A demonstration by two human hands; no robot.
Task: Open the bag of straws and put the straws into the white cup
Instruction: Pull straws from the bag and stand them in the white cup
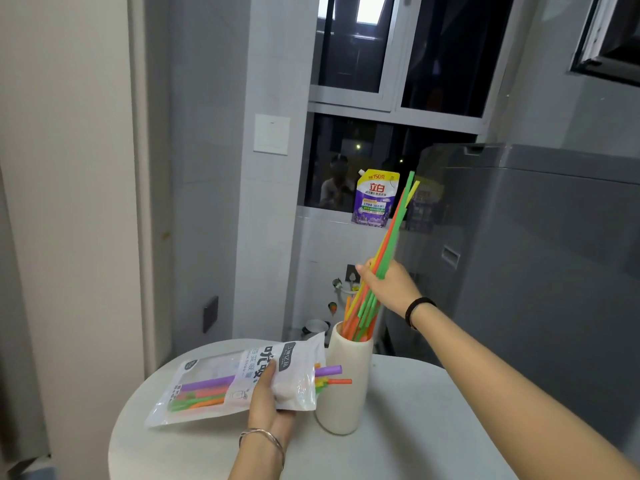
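Two bare forearms reach in from the bottom edge of the frame. Lower centre, the left hand (268, 407), with a thin silver bracelet (263, 438) at the wrist, grips the bag of straws (221, 382), thumb on top of the printed white panel and fingers curled underneath. The bag is held roughly flat just above the round white table (415, 427), which fills the bottom centre. Its open end points right and sits just beside the white cup (346, 386). A purple straw (329, 370) and a few yellow, green and orange ones poke out of that opening, and more coloured straws show through the clear window at the bag's left end.

The white cup stands upright on the table, right of centre, already holding a bunch of orange and green straws (360, 317) that lean to the right.

Above the cup, the right hand (388, 289), with a black band (417, 310) on the wrist, is closed around a bundle of long straws (394, 230) in green, orange and yellow. The bundle slants up to the right, and its lower ends reach down towards the cup's mouth.

Behind, at centre, a purple detergent pouch (375, 199) stands on the sill of a dark window (381, 150). A grey washing machine (536, 237) fills the right side, and a white wall switch (271, 134) sits left of the window
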